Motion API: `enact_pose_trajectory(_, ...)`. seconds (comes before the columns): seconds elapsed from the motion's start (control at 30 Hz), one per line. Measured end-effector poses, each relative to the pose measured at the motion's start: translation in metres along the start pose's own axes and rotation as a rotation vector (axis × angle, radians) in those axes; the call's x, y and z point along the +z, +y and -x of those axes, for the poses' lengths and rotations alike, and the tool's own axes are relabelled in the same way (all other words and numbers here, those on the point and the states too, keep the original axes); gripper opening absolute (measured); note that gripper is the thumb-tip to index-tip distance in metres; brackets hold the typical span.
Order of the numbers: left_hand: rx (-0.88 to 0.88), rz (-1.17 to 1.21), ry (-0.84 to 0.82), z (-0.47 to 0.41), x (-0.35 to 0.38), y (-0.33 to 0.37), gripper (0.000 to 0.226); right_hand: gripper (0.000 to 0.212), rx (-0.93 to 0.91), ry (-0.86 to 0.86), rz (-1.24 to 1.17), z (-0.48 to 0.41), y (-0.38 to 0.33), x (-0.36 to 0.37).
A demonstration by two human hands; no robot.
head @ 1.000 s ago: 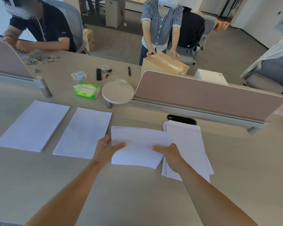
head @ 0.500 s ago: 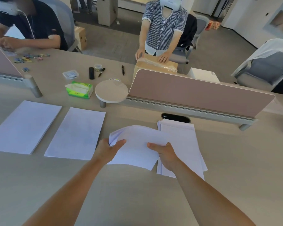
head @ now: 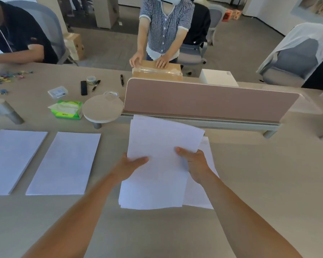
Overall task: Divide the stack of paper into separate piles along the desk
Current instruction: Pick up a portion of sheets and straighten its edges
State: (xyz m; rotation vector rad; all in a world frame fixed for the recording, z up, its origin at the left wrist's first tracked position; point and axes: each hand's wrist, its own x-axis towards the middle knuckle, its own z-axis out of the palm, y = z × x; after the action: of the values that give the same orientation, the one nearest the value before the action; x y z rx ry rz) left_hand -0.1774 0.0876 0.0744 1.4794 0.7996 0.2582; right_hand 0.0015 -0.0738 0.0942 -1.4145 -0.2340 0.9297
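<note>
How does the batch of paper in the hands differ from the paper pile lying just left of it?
The held batch is gripped by the left hand and right hand; the nearby pile lies untouched on the desk. The batch's sheets are slightly fanned; the pile's edges are even. Both are white paper.

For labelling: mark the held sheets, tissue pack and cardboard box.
held sheets [head: 162, 144]: head view, top sheet's middle.
tissue pack [head: 69, 115]: head view, green front.
cardboard box [head: 157, 72]: head view, taped top.
</note>
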Motion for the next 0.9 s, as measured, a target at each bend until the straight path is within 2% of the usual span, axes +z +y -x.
enact_pose_trajectory(0.07,-0.067,0.013,0.054,-0.015,0.019,-0.002,0.015,0.03,0.031,0.014,0.072,-0.019,-0.007,-0.021)
enact_pose_trajectory(0.13,-0.176,0.056,0.102,-0.032,0.038,-0.005,0.042,0.038,0.072,0.012,0.203,-0.041,-0.014,-0.047)
enact_pose_trajectory(0.2,-0.276,0.083,0.157,-0.045,0.058,-0.012,0.052,0.04,0.099,0.025,0.358,-0.064,-0.016,-0.079)
enact_pose_trajectory(0.33,-0.424,0.23,0.16,-0.066,0.093,-0.037,0.078,0.037,0.194,0.204,0.687,-0.093,0.001,-0.167)
enact_pose_trajectory(0.37,-0.448,0.251,0.16,-0.07,0.102,-0.039,0.07,0.039,0.244,0.24,0.74,-0.097,0.007,-0.187)
enact_pose_trajectory(0.43,-0.484,0.241,0.184,-0.079,0.117,-0.046,0.038,0.041,0.345,0.277,0.806,-0.105,0.025,-0.218)
enact_pose_trajectory(0.47,-0.499,0.206,0.22,-0.084,0.123,-0.049,0.033,0.042,0.385,0.279,0.812,-0.109,0.034,-0.227)
enact_pose_trajectory(0.53,-0.537,0.16,0.29,-0.094,0.132,-0.055,0.039,0.041,0.433,0.26,0.748,-0.12,0.051,-0.235)
enact_pose_trajectory(0.63,-0.579,0.178,0.312,-0.1,0.142,-0.055,0.032,0.035,0.48,0.22,0.686,-0.127,0.061,-0.221)
enact_pose_trajectory(0.7,-0.611,0.172,0.304,-0.103,0.151,-0.056,0.035,0.028,0.481,0.184,0.779,-0.128,0.066,-0.211)
enact_pose_trajectory(0.8,-0.616,0.17,0.291,-0.107,0.163,-0.061,0.036,0.038,0.483,0.229,0.913,-0.126,0.073,-0.205)
enact_pose_trajectory(0.9,-0.628,0.177,0.294,-0.103,0.167,-0.064,0.036,0.033,0.475,0.222,1.007,-0.122,0.076,-0.208)
